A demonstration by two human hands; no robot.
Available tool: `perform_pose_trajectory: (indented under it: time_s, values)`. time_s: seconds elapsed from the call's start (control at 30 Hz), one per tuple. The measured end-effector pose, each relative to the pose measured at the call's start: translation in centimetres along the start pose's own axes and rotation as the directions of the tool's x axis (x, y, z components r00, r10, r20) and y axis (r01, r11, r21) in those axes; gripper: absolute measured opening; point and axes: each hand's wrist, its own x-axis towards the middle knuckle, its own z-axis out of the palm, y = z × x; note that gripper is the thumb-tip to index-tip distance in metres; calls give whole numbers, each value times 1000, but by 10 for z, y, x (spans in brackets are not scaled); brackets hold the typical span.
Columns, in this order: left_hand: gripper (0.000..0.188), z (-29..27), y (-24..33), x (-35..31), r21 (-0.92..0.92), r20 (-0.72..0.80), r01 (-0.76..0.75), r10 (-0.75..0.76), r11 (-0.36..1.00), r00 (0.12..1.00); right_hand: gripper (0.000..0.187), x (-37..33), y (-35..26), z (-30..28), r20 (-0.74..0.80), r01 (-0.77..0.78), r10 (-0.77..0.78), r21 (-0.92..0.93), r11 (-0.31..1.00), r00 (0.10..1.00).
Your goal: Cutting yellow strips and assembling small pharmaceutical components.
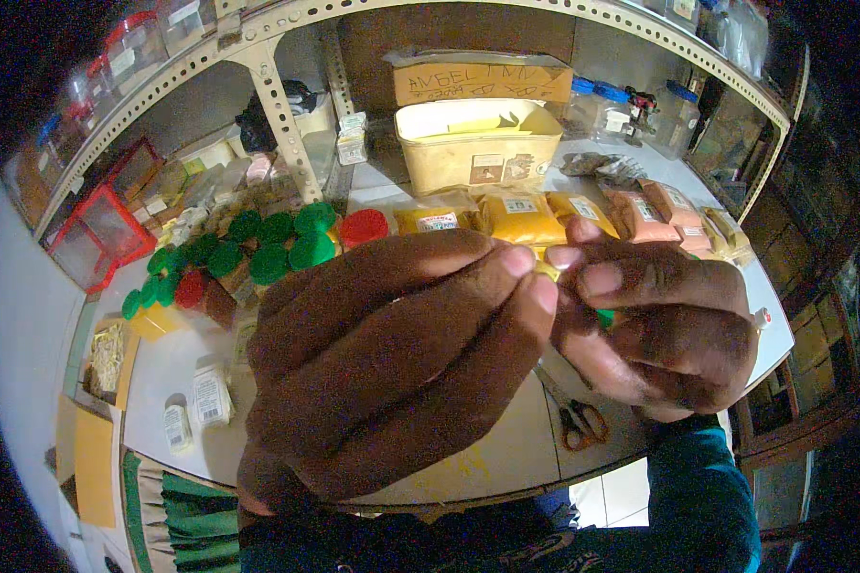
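Observation:
Close to the camera, my left hand [392, 353] and my right hand [664, 325] meet fingertip to fingertip above the table. Both are closed in a pinch, thumbs against forefingers. A bit of yellow shows between the fingertips, but whether they hold it or it lies behind them I cannot tell. Just beyond the hands lie clear bags of yellow powder [521, 222] and bags of pinkish powder [635, 215]. Scissors [583, 425] with orange handles rest on the table below my right hand. Much of the tabletop behind the hands is hidden.
Jars with green lids [269, 260] and a red-lidded jar [363, 227] crowd the left. A cream tub [478, 158] stands at the back before a cardboard box [483, 81]. Small labelled packs [210, 396] lie front left. Blue-lidded jars [616, 110] stand back right, under a metal shelf [282, 134].

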Motion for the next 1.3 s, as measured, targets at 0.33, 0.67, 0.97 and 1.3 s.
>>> perform_pose_trajectory:
  time_s: [0.33,0.67,0.97,1.3]
  values:
    - [19,-5,10,5,64,67,81,-85,995,994,46,5,-5,-7,109,-29,28,11,1000,994]
    - [19,-9,6,4,103,142,8,-23,995,990,44,10,9,-11,199,34,-68,169,985,978]
    - [18,-9,-2,-2,-204,118,283,-263,937,957,22,18,19,-4,127,6,-33,210,978,991]
    - [23,-3,-9,2,-312,174,499,-468,809,867,26,10,27,3,114,-170,140,321,932,984]
